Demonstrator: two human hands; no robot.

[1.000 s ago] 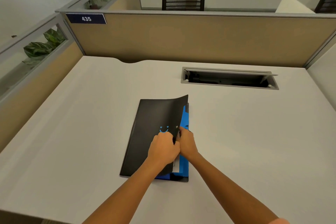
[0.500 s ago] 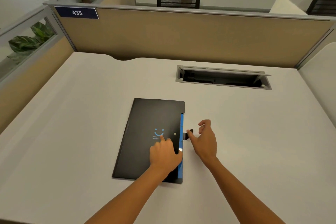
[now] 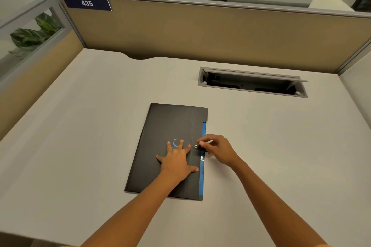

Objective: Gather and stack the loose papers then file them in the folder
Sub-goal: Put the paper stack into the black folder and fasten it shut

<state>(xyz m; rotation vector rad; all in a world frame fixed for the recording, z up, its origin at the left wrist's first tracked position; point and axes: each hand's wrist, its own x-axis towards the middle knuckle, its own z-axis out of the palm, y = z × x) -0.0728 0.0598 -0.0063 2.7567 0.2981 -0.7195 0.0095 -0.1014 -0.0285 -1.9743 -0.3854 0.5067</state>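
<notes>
Fastening the folder at the middle of the frame.
The left hand (image 3: pixel 176 159) lies flat with spread fingers on the black folder (image 3: pixel 170 126) on the counter (image 3: pixel 80 126); the right hand (image 3: pixel 217 149) pinches the strap (image 3: pixel 201 147) beside the snap (image 3: pixel 196 146). Best to press squarely while the cover stays pinned.

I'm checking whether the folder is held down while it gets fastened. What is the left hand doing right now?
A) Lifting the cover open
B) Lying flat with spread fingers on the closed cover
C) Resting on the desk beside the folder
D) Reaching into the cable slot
B: the left hand lies flat, fingers spread, on the closed black folder, while the right hand pinches the small clasp tab at its right edge.
</notes>
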